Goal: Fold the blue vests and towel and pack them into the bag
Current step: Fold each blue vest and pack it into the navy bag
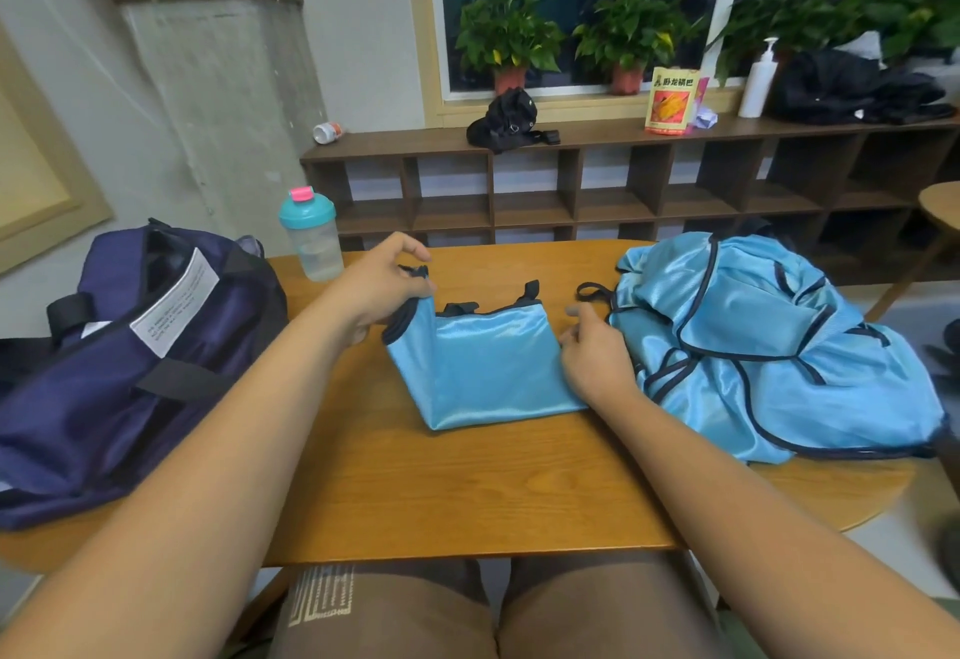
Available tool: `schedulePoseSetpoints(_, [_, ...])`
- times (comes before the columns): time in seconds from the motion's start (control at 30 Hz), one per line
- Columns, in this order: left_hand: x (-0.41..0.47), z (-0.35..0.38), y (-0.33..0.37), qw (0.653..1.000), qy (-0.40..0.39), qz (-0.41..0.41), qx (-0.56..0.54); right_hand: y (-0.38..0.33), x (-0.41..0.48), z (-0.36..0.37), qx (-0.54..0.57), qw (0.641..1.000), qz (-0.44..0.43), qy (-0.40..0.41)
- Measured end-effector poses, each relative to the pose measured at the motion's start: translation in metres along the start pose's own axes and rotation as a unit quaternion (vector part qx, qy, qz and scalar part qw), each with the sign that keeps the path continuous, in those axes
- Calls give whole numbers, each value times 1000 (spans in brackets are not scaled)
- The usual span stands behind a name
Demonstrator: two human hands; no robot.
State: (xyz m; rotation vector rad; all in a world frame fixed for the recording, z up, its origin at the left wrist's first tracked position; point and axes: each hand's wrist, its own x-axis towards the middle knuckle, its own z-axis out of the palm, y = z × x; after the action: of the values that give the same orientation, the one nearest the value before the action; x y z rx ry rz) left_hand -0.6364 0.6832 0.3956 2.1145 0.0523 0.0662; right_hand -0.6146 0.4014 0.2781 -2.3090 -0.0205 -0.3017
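Observation:
A folded light-blue vest [485, 367] with dark trim lies in the middle of the wooden table [467, 492]. My left hand [376, 287] pinches its upper left corner and lifts that edge off the table. My right hand [597, 352] rests on the vest's right edge with its fingers curled over the fabric. A loose heap of blue vests [769, 346] lies to the right, touching my right hand's side. The navy bag [130, 362] sits at the left with its top unzipped. No towel is visible.
A clear shaker bottle [311, 235] with a teal lid stands at the table's far left, behind the bag. Beyond the table runs a low brown shelf [623, 180] with potted plants, a black pouch and a pump bottle. A second round table edge [940, 206] shows at the right.

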Motion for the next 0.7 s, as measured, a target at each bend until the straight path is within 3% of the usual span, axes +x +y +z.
schedulePoseSetpoints(0.23, [9, 65, 39, 999, -20, 37, 26, 3, 2, 1, 22, 1000, 15, 15])
schedulePoseSetpoints(0.5, [23, 138, 35, 993, -81, 37, 75, 5, 4, 1, 39, 999, 18, 19])
schedulePoseSetpoints(0.7, [24, 156, 18, 998, -60, 17, 23, 7, 6, 2, 49, 998, 17, 23])
